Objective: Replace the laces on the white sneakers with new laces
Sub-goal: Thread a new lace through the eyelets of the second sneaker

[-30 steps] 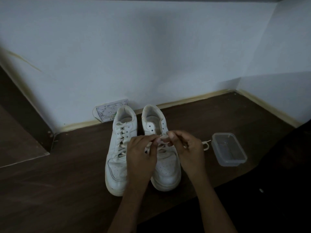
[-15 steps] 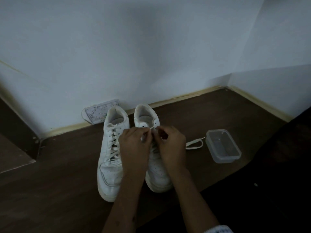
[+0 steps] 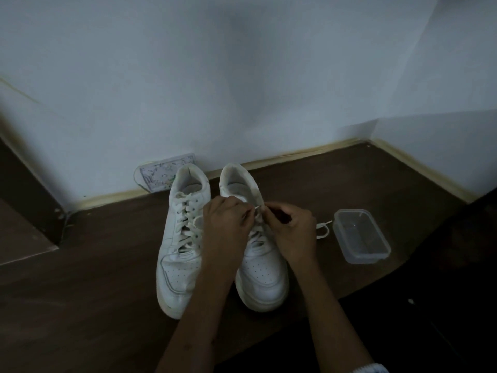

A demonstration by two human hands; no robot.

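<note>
Both your left hand (image 3: 226, 224) and right hand (image 3: 289, 232) pinch a thin white lace (image 3: 257, 208) over the right sneaker (image 3: 258, 265).
Smooth white leather sneakers stand side by side on the dark wooden floor (image 3: 80, 292), toes toward you, heels toward the wall; the left sneaker (image 3: 180, 254) is fully laced.

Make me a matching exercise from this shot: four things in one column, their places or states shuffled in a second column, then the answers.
1. left sneaker
2. right sneaker
3. plastic container
4. loose lace

A. lies between a shoe and the tub
B. both hands at its upper eyelets
C. laced, untouched
D. open, farthest right

Pairs: 1-C, 2-B, 3-D, 4-A
</note>
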